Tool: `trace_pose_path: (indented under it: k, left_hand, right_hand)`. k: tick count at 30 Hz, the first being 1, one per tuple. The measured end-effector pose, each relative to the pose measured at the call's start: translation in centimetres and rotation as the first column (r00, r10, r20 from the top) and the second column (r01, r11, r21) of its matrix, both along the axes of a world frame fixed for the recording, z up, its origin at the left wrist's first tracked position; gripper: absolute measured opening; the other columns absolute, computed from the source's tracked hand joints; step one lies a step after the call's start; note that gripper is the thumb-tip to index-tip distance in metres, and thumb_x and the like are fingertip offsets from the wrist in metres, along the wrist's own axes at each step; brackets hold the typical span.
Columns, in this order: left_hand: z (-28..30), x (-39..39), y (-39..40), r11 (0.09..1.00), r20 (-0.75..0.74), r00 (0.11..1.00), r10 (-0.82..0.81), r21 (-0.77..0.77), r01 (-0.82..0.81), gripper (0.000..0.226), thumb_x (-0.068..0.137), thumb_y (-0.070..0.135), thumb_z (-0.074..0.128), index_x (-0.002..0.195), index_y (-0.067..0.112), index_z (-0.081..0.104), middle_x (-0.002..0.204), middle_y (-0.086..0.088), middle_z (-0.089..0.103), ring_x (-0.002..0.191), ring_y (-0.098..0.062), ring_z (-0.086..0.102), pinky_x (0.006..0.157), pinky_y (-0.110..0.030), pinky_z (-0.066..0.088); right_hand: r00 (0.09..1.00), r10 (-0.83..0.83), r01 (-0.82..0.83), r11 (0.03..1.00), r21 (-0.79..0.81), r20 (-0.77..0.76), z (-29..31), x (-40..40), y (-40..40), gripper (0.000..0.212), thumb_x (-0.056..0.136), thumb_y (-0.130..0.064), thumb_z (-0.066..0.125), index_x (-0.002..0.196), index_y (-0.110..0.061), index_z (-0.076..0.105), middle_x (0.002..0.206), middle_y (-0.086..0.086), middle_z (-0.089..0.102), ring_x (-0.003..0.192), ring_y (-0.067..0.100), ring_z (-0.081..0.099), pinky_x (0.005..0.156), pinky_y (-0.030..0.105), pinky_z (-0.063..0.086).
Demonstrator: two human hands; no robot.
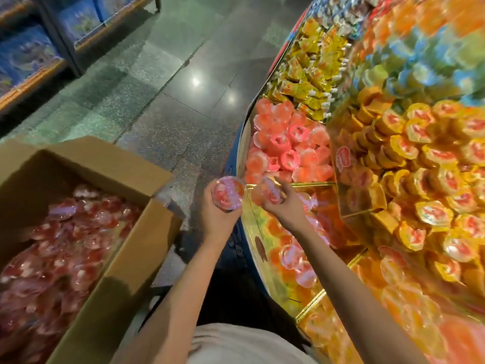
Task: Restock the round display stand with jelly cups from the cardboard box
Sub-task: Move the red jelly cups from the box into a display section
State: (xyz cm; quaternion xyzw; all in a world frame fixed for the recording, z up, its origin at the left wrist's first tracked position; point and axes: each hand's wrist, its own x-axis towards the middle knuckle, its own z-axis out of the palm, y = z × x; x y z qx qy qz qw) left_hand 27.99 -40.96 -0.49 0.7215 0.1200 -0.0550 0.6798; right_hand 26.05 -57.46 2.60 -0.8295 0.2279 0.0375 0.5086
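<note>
A: Start at the left. What's there?

B: Blue-packaged goods on shelving [29, 56] at the top corner, then an open cardboard box [126, 232] lower down, its flaps folded out, filled with red jelly cups [65, 232] under clear lids.

A: And between the box and the stand?

B: Polished stone floor [168, 82] with two light reflections. Just right of the box, the left hand [219, 215] is curled round a stack of red jelly cups [227, 191], lid facing up, held above the floor beside the stand's edge.

A: The right hand?

B: The right hand [282, 203] reaches over the rim of the round display stand [242, 132], fingers wrapped around another jelly cup [270, 194], blurred, at the front of a gold-edged compartment, near the pink ones.

A: What fills the stand?

B: Pink jelly cups [286, 143] in the compartment just beyond the hands, yellow pouches [312, 74] past those. Below the right forearm, a compartment holds a few red-and-clear cups [291, 258] over an orange bottom. Farther right, yellow-rimmed cups [420, 158] pile high, with blurred orange and blue packs [420, 48] toward the top right.
</note>
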Motion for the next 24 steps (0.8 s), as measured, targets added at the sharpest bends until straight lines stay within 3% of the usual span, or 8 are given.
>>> trace_pose_path:
  k: [2,5,10,12,15,17,20,24]
  left_hand:
    - [-0.6,-0.1,-2.0,1.0,-0.029,1.0,0.002,0.018,-0.002,0.068,0.062,-0.007,0.084,0.12,0.012,0.051,0.1,0.021,0.052,0.085,0.011,0.055,0.075,0.002,0.038]
    - [-1.6,-0.2,-3.6,0.998,-0.065,0.998,0.024,0.052,-0.02,0.068,0.061,-0.003,0.086,0.117,0.017,0.052,0.102,0.013,0.057,0.09,0.004,0.057,0.075,0.001,0.04]
    - [-2.9,-0.1,-4.9,0.983,-0.049,0.999,0.022,0.181,-0.013,0.07,0.058,0.007,0.09,0.119,0.012,0.057,0.11,0.005,0.059,0.097,-0.003,0.056,0.075,0.002,0.038]
    - [-3.4,-0.2,-5.4,0.975,-0.027,0.999,0.024,0.223,-0.018,0.066,0.058,0.007,0.09,0.116,0.012,0.058,0.107,0.005,0.061,0.096,-0.001,0.057,0.078,0.0,0.039]
    - [-3.4,-0.1,-5.9,0.972,-0.025,1.0,0.013,0.237,-0.007,0.062,0.061,0.001,0.087,0.112,0.017,0.057,0.102,0.004,0.064,0.09,0.009,0.06,0.077,-0.002,0.041]
    - [-3.2,0.5,-6.2,0.97,-0.039,0.999,-0.012,0.243,0.021,0.053,0.065,0.004,0.085,0.106,0.024,0.058,0.093,0.015,0.064,0.086,0.013,0.06,0.072,-0.003,0.042]
    - [-3.5,1.2,-6.6,0.949,-0.031,0.994,-0.109,0.293,0.114,0.032,0.07,0.011,0.079,0.094,0.027,0.065,0.08,0.009,0.068,0.079,-0.001,0.065,0.066,-0.012,0.046]
    - [-4.9,0.9,-7.2,0.93,-0.104,0.98,-0.17,0.311,0.194,0.041,0.066,0.024,0.077,0.105,0.019,0.065,0.092,0.002,0.068,0.088,-0.012,0.065,0.076,-0.026,0.053]
  right_hand:
    - [0.998,-0.045,0.041,0.993,-0.114,-0.032,-1.7,0.2,-2.4,0.073,0.064,-0.03,0.081,0.126,-0.017,0.045,0.104,-0.007,0.057,0.094,0.019,0.062,0.078,0.037,0.053]
    - [0.991,-0.021,-0.024,0.944,-0.33,-0.131,-5.7,0.6,-5.3,0.065,0.061,-0.028,0.084,0.111,-0.009,0.048,0.098,0.004,0.057,0.086,0.025,0.059,0.067,0.035,0.046]
    - [0.96,0.084,-0.201,0.873,-0.445,-0.269,-10.8,1.2,-6.8,0.063,0.062,-0.035,0.081,0.112,-0.01,0.051,0.082,-0.005,0.054,0.086,0.023,0.058,0.077,0.039,0.048]
    - [0.967,0.061,-0.178,0.859,-0.48,-0.248,-12.7,1.5,-7.0,0.063,0.068,-0.038,0.079,0.117,-0.011,0.051,0.093,0.001,0.057,0.099,0.027,0.058,0.092,0.043,0.042]
    - [0.938,0.038,-0.258,0.741,-0.62,-0.345,-14.9,2.0,-7.3,0.072,0.071,-0.053,0.073,0.13,-0.017,0.051,0.136,0.011,0.045,0.13,0.033,0.035,0.106,0.043,0.02]
    - [0.932,0.067,-0.305,0.679,-0.668,-0.357,-15.8,2.0,-7.3,0.074,0.071,-0.053,0.074,0.131,-0.015,0.051,0.138,0.015,0.043,0.131,0.033,0.031,0.107,0.043,0.016]
    - [0.963,0.117,-0.264,0.58,-0.771,-0.241,-17.1,1.5,-7.3,0.076,0.066,-0.048,0.08,0.122,-0.002,0.057,0.125,0.021,0.053,0.121,0.032,0.038,0.107,0.048,0.023]
    - [0.921,0.088,-0.358,0.57,-0.739,-0.379,-16.7,1.9,-7.0,0.085,0.072,-0.042,0.077,0.136,0.004,0.045,0.137,0.025,0.046,0.132,0.038,0.039,0.115,0.053,0.002]
